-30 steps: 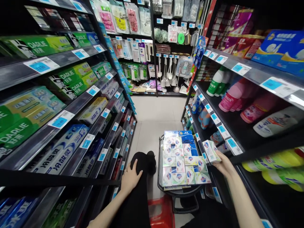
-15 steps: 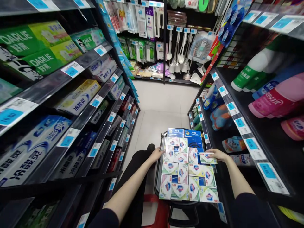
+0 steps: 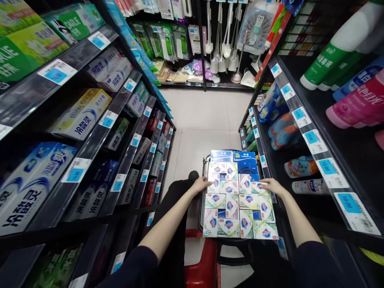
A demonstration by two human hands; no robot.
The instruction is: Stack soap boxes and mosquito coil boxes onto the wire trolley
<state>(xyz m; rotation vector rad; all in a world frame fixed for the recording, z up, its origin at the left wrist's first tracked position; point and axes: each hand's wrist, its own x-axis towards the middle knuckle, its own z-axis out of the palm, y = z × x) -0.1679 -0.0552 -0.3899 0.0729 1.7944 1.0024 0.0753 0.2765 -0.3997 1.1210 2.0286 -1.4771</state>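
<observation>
Boxed soaps (image 3: 228, 228) with a red-and-blue logo lie in rows on blue boxes (image 3: 248, 161), in a dark-rimmed basket. My left hand (image 3: 201, 185) rests at the left edge of the rows, its fingers stretched out against a soap box (image 3: 214, 184). At the right edge, my right hand (image 3: 273, 187) has thumb and fingers closed on the end of another soap box (image 3: 258, 187). That box lies beside an upright-turned one. Blue surface shows through small gaps between the boxes.
Toothpaste shelves (image 3: 99, 138) flank the left side, with bottle shelves (image 3: 303, 120) close on the right. A red stool (image 3: 201, 266) is below the basket. Floor tiles (image 3: 207, 114) run ahead to a rack of hanging brushes (image 3: 225, 52).
My right hand has brought its soap box left, in line with the others. My left hand has shifted slightly right onto the box edge. The view has tilted down.
</observation>
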